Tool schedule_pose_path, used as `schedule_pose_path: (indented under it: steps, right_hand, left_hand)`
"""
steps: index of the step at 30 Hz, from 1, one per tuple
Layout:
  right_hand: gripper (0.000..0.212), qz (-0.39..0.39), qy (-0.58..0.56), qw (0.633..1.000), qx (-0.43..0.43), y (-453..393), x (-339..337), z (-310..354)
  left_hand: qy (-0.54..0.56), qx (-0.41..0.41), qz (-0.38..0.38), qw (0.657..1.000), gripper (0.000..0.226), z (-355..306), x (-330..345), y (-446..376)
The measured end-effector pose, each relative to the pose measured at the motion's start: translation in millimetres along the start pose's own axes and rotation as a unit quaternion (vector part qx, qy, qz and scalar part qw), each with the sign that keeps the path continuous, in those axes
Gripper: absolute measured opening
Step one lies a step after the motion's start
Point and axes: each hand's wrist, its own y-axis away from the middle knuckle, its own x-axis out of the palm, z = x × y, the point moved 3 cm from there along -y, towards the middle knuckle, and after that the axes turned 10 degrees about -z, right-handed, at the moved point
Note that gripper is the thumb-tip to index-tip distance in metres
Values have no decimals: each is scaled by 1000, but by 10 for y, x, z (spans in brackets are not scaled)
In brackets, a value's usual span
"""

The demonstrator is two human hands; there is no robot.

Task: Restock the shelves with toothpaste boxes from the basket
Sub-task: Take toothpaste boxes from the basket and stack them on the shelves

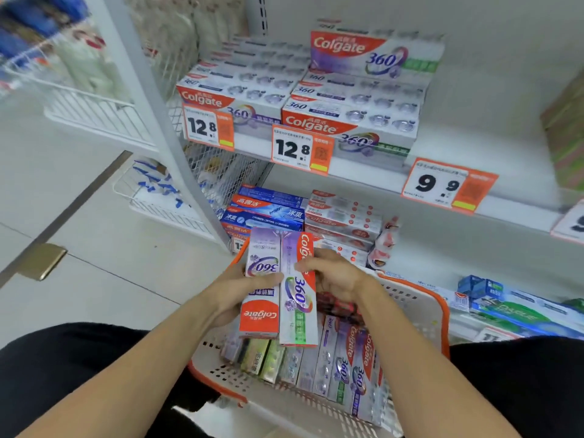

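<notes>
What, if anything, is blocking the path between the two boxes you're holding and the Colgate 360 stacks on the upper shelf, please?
Nothing visible does. The two boxes, held by the left hand and right hand above the basket, have open air up to the Colgate 360 stacks; only price tags hang on the shelf edge.

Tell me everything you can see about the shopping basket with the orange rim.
The basket is a pale plastic tub with perforated walls and an orange rim, standing low in front of the shelves between the person's knees. Toothpaste boxes lie packed in it side by side, mostly purple and white, some green. The left hand and right hand hold two boxes above it; the right forearm crosses over its near rim. Whether a handle is attached cannot be told.
</notes>
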Motion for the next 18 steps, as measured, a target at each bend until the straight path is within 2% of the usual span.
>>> schedule_pose_path:
  steps: [3,8,11,13,16,18]
  right_hand:
    - [58,-1,-43,998,-52,102,105,246]
    - [37,-18,-87,991,-102,348,254,598]
    - [42,-40,-22,990,-132,675,270,904]
    - [43,-38,31,979,-196,917,245,1133]
    - [42,-99,96,948,-287,1204,154,1522]
    - [41,-151,140,919,-336,1357,81,1858]
  left_hand:
    - [-24,63,-8,998,57,-348,17,185]
    - [-32,141,-98,985,72,-805,-40,386]
    - [21,197,-116,973,64,-1019,11,462]
    - [42,232,-109,966,59,-1165,93,537]
    - [28,285,-71,956,63,-1480,194,583]
    - [31,288,-75,954,65,-1728,209,509]
